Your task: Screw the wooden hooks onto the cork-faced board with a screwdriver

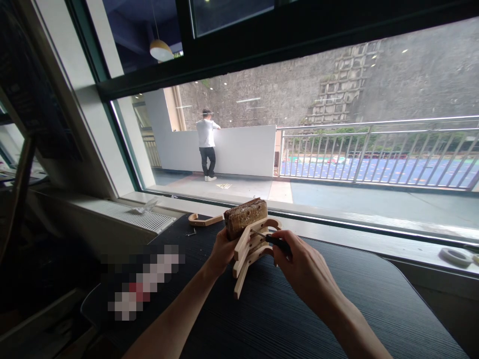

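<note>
My left hand [221,252] is closed around the near left side of a rough brown wooden block [245,218], holding it tilted above the dark table. Pale wooden hooks [245,262] with curved ends sit across the block's face, side by side. In my right hand [301,259] is a screwdriver [279,243] with a black handle, its thin shaft pointing left at the uppermost hook. Whether the tip sits in a screw is too small to tell. Another pale wooden hook [205,221] lies on the table beyond my left hand, with a few small screws [191,232] beside it.
The dark table [337,304] has a rounded right corner. A blurred-out pale item [149,284] lies at its left. A roll of tape [455,257] rests on the right sill, and crumpled clear plastic [145,205] on the left grille. Outside the window a person [206,142] stands at a wall.
</note>
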`<action>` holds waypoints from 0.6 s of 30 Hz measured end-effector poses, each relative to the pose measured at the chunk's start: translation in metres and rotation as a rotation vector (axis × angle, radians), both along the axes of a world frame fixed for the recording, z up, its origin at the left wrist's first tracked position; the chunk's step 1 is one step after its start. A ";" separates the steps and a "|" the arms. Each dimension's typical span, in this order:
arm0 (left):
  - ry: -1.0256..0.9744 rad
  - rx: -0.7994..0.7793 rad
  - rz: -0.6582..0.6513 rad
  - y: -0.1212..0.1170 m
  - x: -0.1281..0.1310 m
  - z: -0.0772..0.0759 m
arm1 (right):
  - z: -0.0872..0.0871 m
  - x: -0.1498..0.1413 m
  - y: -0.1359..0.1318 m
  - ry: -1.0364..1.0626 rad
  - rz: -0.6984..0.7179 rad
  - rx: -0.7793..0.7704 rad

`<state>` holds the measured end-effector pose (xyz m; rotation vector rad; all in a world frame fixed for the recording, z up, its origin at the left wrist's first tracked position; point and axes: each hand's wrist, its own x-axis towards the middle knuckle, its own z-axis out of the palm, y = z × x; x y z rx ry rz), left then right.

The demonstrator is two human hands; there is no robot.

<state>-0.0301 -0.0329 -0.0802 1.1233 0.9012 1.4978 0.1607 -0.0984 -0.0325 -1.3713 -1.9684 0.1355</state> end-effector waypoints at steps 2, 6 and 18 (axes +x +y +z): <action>0.003 0.000 0.001 0.000 0.000 0.000 | -0.001 0.001 0.000 -0.043 0.017 0.041; 0.008 -0.008 0.002 -0.001 -0.001 -0.001 | -0.003 0.001 0.004 -0.042 0.007 0.019; 0.010 -0.012 -0.002 -0.001 0.000 0.002 | -0.001 -0.002 0.003 0.033 -0.050 -0.114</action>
